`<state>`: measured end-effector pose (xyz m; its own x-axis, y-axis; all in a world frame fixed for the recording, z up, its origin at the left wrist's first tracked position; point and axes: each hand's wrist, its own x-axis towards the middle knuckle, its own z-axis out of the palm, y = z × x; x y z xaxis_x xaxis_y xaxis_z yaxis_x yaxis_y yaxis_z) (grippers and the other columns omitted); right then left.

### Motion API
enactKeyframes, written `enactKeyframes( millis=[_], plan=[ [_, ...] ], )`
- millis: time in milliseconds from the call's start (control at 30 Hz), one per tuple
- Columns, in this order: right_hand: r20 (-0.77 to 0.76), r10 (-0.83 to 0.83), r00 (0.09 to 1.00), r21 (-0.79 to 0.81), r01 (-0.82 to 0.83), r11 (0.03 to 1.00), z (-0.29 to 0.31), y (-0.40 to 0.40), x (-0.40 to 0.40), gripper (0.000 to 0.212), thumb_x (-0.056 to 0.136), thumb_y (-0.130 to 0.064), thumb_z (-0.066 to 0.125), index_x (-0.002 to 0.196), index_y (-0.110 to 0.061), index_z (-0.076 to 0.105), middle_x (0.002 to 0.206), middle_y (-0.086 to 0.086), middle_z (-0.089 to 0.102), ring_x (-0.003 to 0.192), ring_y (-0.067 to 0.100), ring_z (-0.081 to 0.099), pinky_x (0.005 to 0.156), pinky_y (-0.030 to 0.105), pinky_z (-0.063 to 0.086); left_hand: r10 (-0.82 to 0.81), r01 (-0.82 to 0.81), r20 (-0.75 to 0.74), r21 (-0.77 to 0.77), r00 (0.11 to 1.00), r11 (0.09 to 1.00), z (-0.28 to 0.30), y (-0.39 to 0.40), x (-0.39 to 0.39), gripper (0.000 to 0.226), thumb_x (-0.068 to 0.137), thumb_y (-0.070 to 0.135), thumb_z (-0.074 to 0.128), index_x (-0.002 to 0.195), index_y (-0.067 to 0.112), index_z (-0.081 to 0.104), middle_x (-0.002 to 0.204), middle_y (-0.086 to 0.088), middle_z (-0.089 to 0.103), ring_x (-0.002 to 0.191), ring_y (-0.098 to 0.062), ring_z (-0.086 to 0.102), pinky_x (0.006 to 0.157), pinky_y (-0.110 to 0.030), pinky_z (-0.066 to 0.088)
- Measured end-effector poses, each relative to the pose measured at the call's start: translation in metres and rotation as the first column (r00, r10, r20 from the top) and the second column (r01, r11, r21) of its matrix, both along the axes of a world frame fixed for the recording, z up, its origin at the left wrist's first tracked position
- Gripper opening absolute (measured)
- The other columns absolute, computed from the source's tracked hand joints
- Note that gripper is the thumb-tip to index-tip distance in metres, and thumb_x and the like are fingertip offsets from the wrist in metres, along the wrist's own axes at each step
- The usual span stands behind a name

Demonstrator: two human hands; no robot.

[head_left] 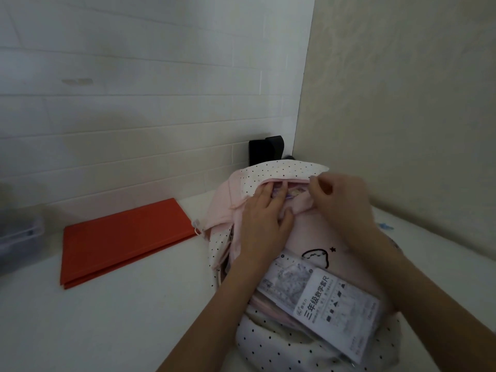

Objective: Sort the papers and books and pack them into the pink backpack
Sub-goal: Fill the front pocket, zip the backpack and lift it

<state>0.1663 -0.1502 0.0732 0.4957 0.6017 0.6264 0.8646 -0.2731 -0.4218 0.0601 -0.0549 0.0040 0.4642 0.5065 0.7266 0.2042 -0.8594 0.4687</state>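
The pink backpack [319,237] with white dotted trim lies on the white table, its top opening turned away from me. My left hand [264,218] lies flat on the pack with its fingertips inside the opening, touching a colourful book [291,193] that shows there. My right hand [339,200] pinches the dotted upper edge of the opening. A clear packet with printed Chinese text [322,304] sticks out of the front pocket near me. A red folder [126,238] lies flat on the table to the left.
A black object [265,150] stands in the corner behind the backpack. A clear plastic box [18,237] sits at the left edge. Tiled wall runs behind and a plain wall on the right. Something small and blue [385,226] lies by the right wall.
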Motion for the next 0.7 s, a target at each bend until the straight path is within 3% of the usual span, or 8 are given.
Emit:
enactKeyframes(
  millis=[33,133,233,333,433,500,600,700],
  plan=[
    [0.156,0.026,0.987,-0.017,-0.024,1.0,0.002,-0.006,0.004,0.026,0.087,-0.023,0.057,0.069,-0.007,0.066,0.069,0.005,0.063,0.065,0.022,0.057,0.062,0.032,0.044,0.019,-0.019,-0.011,0.005,1.0,1.0,-0.001,-0.001,0.001,0.049,0.092,0.024,0.053,0.14,0.017,0.045,0.147,-0.011,0.04,0.139,-0.026,0.032,0.111,-0.039,0.024],
    [0.437,0.161,0.885,-0.317,-0.016,0.948,0.003,-0.012,0.005,0.022,0.09,-0.036,0.058,0.099,-0.024,0.074,0.104,-0.008,0.071,0.097,0.02,0.058,0.085,0.03,0.036,0.024,-0.024,0.012,-0.011,1.0,1.0,-0.002,-0.002,0.003,0.05,0.094,0.025,0.051,0.142,0.018,0.042,0.148,-0.008,0.04,0.14,-0.022,0.029,0.112,-0.034,0.019],
    [0.534,0.213,0.818,-0.402,0.024,0.915,-0.013,-0.001,0.004,0.034,0.095,-0.045,0.046,0.123,-0.033,0.062,0.126,-0.011,0.062,0.123,0.019,0.049,0.104,0.038,0.027,0.016,-0.008,0.111,-0.076,0.994,0.997,-0.003,-0.004,0.003,0.05,0.09,0.016,0.055,0.138,0.012,0.045,0.138,-0.006,0.051,0.131,-0.019,0.042,0.112,-0.034,0.027],
    [0.425,0.24,0.872,-0.514,0.014,0.858,-0.02,0.013,-0.002,0.045,0.1,-0.043,0.028,0.143,-0.034,0.036,0.148,-0.012,0.039,0.141,0.013,0.027,0.117,0.039,0.011,0.026,-0.011,0.168,-0.091,0.985,0.996,-0.002,-0.005,0.001,0.044,0.086,0.006,0.054,0.13,0.007,0.051,0.125,-0.006,0.058,0.118,-0.016,0.048,0.105,-0.028,0.034],
    [0.359,0.22,0.907,-0.586,0.035,0.81,-0.018,0.025,-0.002,0.048,0.1,-0.042,0.021,0.148,-0.037,0.02,0.154,-0.015,0.025,0.143,0.008,0.015,0.118,0.042,0.003,0.044,-0.024,0.181,-0.113,0.983,0.993,-0.002,-0.004,-0.001,0.041,0.087,0.006,0.053,0.128,0.007,0.051,0.121,-0.005,0.057,0.115,-0.016,0.045,0.101,-0.027,0.035],
    [0.157,0.269,0.95,-0.642,-0.109,0.759,-0.006,0.021,-0.003,0.047,0.1,-0.041,0.027,0.146,-0.037,0.025,0.154,-0.015,0.023,0.143,0.009,0.016,0.118,0.042,0.003,0.055,-0.033,0.18,-0.124,0.982,0.992,-0.002,-0.005,-0.002,0.038,0.088,0.006,0.054,0.126,0.005,0.051,0.118,-0.006,0.057,0.113,-0.018,0.045,0.098,-0.029,0.037],
    [-0.149,0.31,0.939,-0.532,-0.34,0.775,0.011,-0.01,-0.01,0.044,0.09,-0.053,0.041,0.13,-0.039,0.052,0.142,-0.011,0.047,0.131,0.009,0.039,0.111,0.033,0.028,0.063,-0.046,0.172,-0.103,0.983,0.994,-0.003,-0.006,-0.003,0.033,0.087,0.004,0.054,0.12,0.002,0.053,0.114,-0.01,0.057,0.108,-0.022,0.047,0.093,-0.03,0.038],
    [0.075,0.256,0.964,-0.609,-0.159,0.777,-0.004,-0.057,-0.035,0.069,0.064,-0.08,0.043,0.128,-0.054,0.035,0.135,-0.016,0.039,0.118,0.008,0.043,0.086,0.03,0.036,0.103,-0.09,0.172,-0.081,0.98,0.993,-0.002,-0.005,0.0,0.025,0.085,0.001,0.054,0.109,0.002,0.056,0.105,-0.01,0.058,0.101,-0.022,0.048,0.087,-0.033,0.041]
  ],
)
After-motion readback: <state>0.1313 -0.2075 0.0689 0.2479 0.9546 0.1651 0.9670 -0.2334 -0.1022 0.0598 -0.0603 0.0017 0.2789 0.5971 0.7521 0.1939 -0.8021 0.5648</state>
